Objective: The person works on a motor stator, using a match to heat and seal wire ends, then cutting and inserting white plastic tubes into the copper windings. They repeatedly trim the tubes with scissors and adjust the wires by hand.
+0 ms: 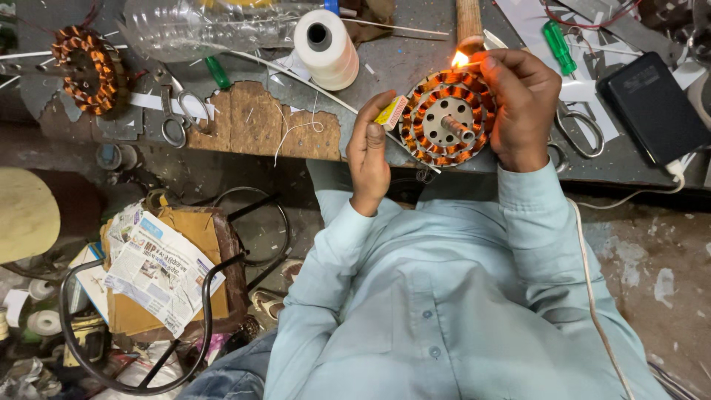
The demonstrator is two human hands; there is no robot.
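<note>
A round motor stator (pixel 448 118) wound with copper coils, a short metal shaft at its centre, stands tilted at the near edge of the workbench (pixel 392 67). My right hand (pixel 522 107) curls around the stator's right side and pinches a burning match whose flame (pixel 461 58) sits at the top of the windings. To the stator's left, my left hand (pixel 368 152) holds a small yellow matchbox (pixel 390 112) between thumb and fingers. My light blue sleeves and shirt fill the lower middle of the view.
On the bench lie a second copper-wound stator (pixel 85 70), two pairs of scissors (pixel 176 118) (pixel 578 130), a white thread spool (pixel 326 48), a clear plastic bottle (pixel 200 26), a green screwdriver (pixel 559 46) and a black box (pixel 652 104). A metal stool with newspaper (pixel 163 270) stands lower left.
</note>
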